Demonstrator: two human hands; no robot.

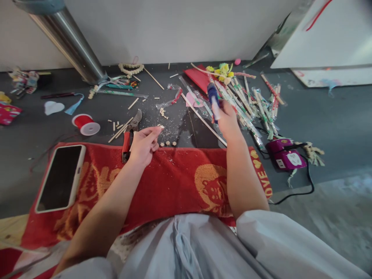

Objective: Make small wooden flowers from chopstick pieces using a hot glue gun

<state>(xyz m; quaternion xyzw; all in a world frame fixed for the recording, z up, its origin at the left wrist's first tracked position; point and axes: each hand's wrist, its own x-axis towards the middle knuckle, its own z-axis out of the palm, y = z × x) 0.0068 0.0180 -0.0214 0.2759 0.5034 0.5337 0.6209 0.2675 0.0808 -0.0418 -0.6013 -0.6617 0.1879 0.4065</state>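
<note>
Head view, left hand over towel edge

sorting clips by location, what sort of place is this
Most likely a small craft workspace: pruning shears, a red spool and a jumble of wrapped sticks share one dark work surface. Whether it is in a home or a shop, I can't tell.

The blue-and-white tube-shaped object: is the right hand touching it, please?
Touching. The head view shows the fingers of the right hand closed around the white lower part of the blue-and-white tube-shaped object, with no gap visible.
</note>
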